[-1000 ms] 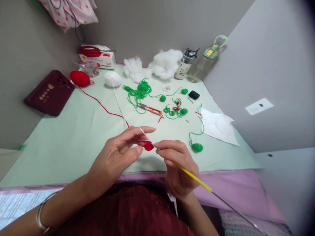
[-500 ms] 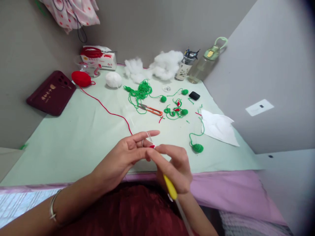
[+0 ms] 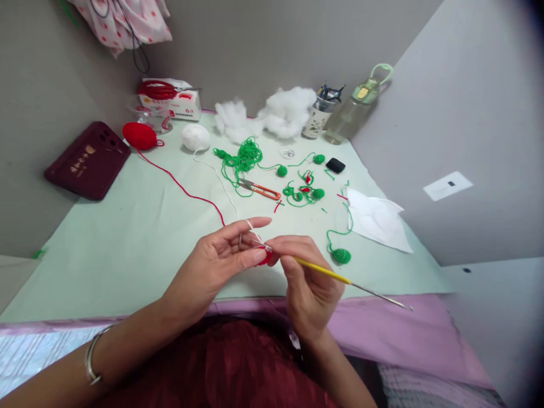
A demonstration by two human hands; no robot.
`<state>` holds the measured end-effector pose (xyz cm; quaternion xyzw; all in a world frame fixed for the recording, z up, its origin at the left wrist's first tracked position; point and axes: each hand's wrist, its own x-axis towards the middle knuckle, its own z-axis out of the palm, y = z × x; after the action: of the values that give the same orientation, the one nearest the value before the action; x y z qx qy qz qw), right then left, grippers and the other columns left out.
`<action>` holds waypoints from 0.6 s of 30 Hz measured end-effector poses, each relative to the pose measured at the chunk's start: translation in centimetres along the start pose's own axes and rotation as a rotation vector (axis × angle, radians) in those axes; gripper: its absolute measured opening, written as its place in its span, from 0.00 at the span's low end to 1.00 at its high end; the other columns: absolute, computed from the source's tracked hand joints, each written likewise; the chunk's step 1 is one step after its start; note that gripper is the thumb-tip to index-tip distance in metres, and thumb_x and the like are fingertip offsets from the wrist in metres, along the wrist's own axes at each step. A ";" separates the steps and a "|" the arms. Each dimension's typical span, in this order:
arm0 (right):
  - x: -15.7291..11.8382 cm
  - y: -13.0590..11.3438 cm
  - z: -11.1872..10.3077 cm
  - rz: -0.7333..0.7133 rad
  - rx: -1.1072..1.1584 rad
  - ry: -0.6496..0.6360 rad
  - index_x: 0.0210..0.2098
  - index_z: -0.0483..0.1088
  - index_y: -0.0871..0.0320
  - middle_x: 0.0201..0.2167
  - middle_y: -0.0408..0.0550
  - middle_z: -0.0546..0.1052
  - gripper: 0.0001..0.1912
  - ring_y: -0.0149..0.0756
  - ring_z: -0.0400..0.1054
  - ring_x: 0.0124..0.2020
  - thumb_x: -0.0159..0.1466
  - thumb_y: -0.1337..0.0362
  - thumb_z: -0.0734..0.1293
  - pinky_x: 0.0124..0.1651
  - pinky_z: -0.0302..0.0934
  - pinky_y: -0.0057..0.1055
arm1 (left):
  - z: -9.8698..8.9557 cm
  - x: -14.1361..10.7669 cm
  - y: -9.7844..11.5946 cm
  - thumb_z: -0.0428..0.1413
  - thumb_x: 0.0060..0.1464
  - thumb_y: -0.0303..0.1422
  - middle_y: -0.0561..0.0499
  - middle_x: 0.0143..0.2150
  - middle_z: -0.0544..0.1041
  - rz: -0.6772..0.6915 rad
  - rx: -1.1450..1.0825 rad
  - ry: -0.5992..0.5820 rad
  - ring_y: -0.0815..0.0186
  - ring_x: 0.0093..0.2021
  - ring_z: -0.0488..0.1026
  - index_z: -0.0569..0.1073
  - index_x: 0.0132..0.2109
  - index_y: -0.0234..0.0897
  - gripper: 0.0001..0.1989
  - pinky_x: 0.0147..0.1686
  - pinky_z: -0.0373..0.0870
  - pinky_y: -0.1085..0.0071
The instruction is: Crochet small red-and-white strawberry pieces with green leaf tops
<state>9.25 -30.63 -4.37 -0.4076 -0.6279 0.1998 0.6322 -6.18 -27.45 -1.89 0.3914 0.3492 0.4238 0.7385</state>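
Note:
Between thumb and fingers, my left hand (image 3: 227, 249) pinches a small red crochet piece (image 3: 266, 258). White yarn (image 3: 254, 229) passes over its raised index finger down to the piece. My right hand (image 3: 312, 277) grips a yellow-handled crochet hook (image 3: 325, 270), whose far metal end points right and slightly down. The working tip meets the red piece at my left fingertips; the stitch there is too small to make out. Red yarn (image 3: 182, 190) runs from a red ball (image 3: 139, 136) to my left hand, and the white strand leads back to a white ball (image 3: 195, 137).
Orange thread snips (image 3: 263, 190) lie beyond my hands, near tangled green yarn (image 3: 244, 156) and several small green crochet pieces. White stuffing (image 3: 287, 113), a pen cup (image 3: 318, 116) and a bottle (image 3: 355, 107) stand at the back. A maroon phone case (image 3: 88, 161) leans left; white paper (image 3: 378, 221) lies right.
My right hand has turned the hook from pointing down toward me to pointing right. The white strand now lies slack across the table. My left index finger has shifted slightly.

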 end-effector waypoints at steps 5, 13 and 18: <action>-0.7 0.2 -0.2 -0.160 -0.269 -0.020 0.56 0.79 0.43 0.46 0.47 0.82 0.21 0.39 0.77 0.44 0.69 0.73 0.69 0.43 0.75 0.38 | -0.1 0.3 0.3 0.71 0.54 0.33 0.52 0.36 0.81 -0.123 -0.113 0.000 0.67 0.38 0.74 0.83 0.56 0.42 0.21 0.45 0.71 0.70; 1.0 0.3 -0.3 0.171 0.261 0.051 0.42 0.81 0.51 0.35 0.46 0.80 0.09 0.34 0.74 0.32 0.73 0.63 0.67 0.34 0.71 0.34 | -0.4 0.6 0.4 0.71 0.54 0.33 0.53 0.36 0.80 -0.099 -0.053 0.032 0.67 0.38 0.74 0.86 0.50 0.43 0.16 0.45 0.72 0.71; 0.6 0.8 -0.3 0.258 0.331 0.040 0.42 0.81 0.51 0.38 0.45 0.82 0.07 0.33 0.76 0.34 0.72 0.64 0.69 0.37 0.73 0.32 | -0.6 0.2 0.1 0.71 0.54 0.34 0.53 0.40 0.80 -0.052 0.028 -0.053 0.65 0.43 0.77 0.84 0.55 0.48 0.20 0.53 0.72 0.66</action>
<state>9.83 -29.75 -4.54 -0.3789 -0.5165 0.3713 0.6722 -6.62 -27.10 -2.12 0.4038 0.3455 0.3891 0.7525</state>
